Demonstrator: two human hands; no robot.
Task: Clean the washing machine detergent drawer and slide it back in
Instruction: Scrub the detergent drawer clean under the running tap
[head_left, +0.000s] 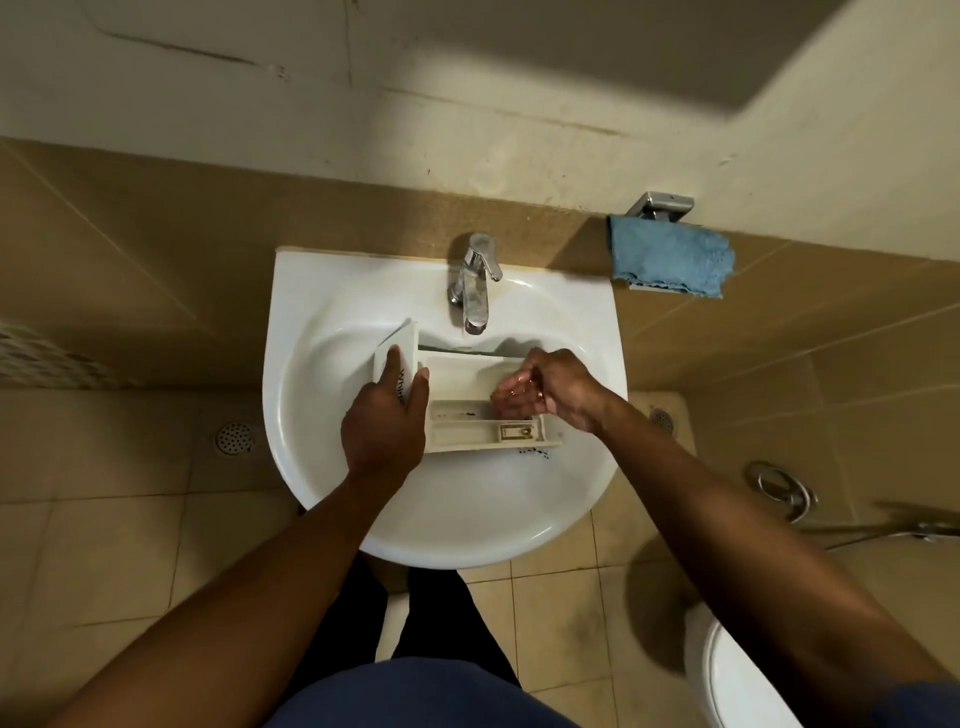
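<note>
Two hands work the drawer (483, 427) in the sink (311, 291). Left hand (387, 410) grips its front panel. Right hand (550, 392) curls into a compartment; any held item cannot be told. Hold steady and scrub corner residue.

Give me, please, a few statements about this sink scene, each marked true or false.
1. The detergent drawer lies in the sink. True.
2. The left hand grips the drawer's front panel. True.
3. The right hand holds the blue cloth. False: the cloth hangs on the wall; the right hand reaches into the drawer.
4. The tap stands at the sink's left edge. False: it stands at the back, in the middle.
</note>
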